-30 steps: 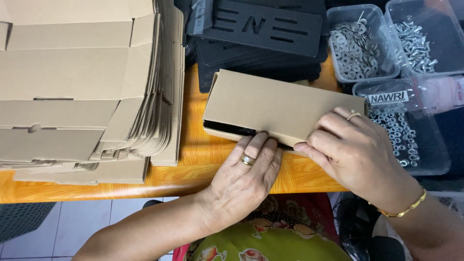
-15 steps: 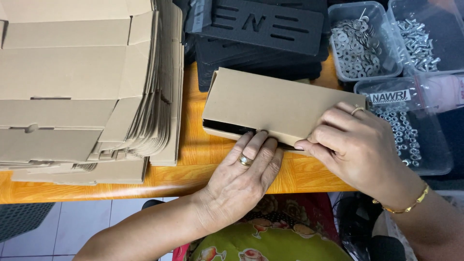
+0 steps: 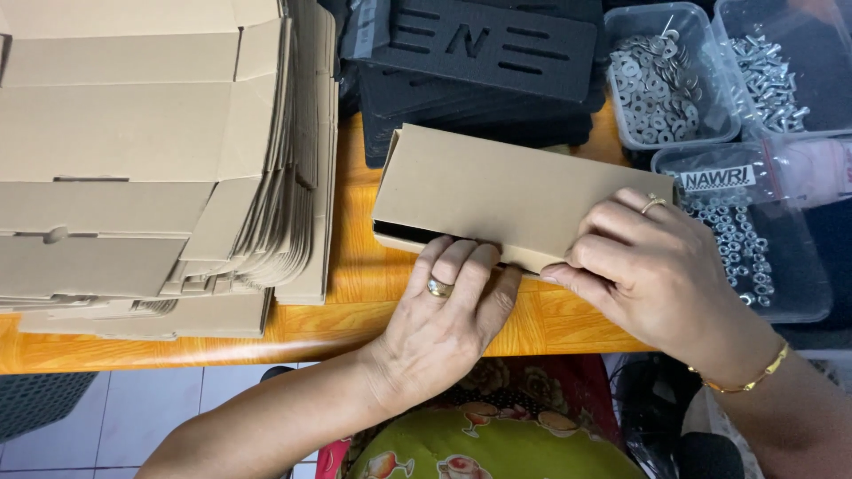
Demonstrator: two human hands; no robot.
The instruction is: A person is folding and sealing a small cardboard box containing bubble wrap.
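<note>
A flat brown cardboard box (image 3: 506,191) lies on the orange wooden table (image 3: 355,319), its lid nearly closed with a dark gap along the near left edge. My left hand (image 3: 448,306) presses its fingers against the box's near side, a ring on one finger. My right hand (image 3: 652,262) grips the box's near right corner, thumb and fingers pinching the lid edge; it wears a ring and a gold bracelet.
A tall stack of flat unfolded cardboard boxes (image 3: 151,151) fills the left. Black foam inserts (image 3: 479,53) are piled behind the box. Clear plastic tubs hold washers (image 3: 661,80), screws (image 3: 772,66) and nuts (image 3: 737,235) at the right. The table's near edge runs below my hands.
The lid has come down a little further at the near edge. My hands have shifted only slightly along it.
</note>
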